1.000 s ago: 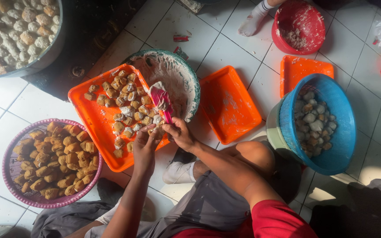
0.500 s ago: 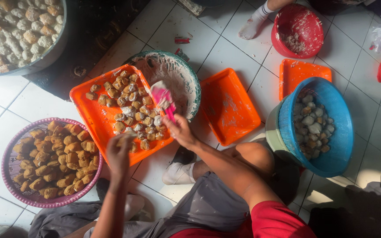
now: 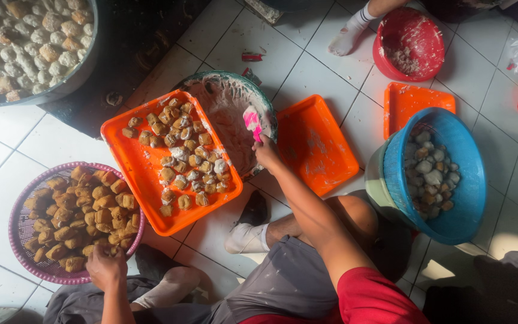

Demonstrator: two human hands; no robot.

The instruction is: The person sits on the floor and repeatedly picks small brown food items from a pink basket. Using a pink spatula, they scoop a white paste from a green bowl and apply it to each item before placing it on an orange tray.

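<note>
My right hand (image 3: 266,151) grips a pink spatula (image 3: 252,122), its blade inside a pale bowl (image 3: 211,84) smeared with white paste. My left hand (image 3: 105,268) rests on the near rim of a purple mesh basket (image 3: 16,225) heaped with brown fried tofu pieces (image 3: 79,213); whether it holds a piece is hidden. Between basket and bowl lies an orange tray (image 3: 145,180) with several stuffed tofu pieces (image 3: 184,156).
An empty orange tray (image 3: 316,144) lies right of the bowl, another orange tray (image 3: 412,102) beyond. A blue basket (image 3: 469,198) with pale pieces stands at right. Red bowl (image 3: 409,45) and another person's socked foot (image 3: 349,36) at top. Large pan (image 3: 19,45) top left.
My left hand has drawn back from the orange tray to the purple basket's near rim. My right hand has carried the spatula from over the tray into the bowl.
</note>
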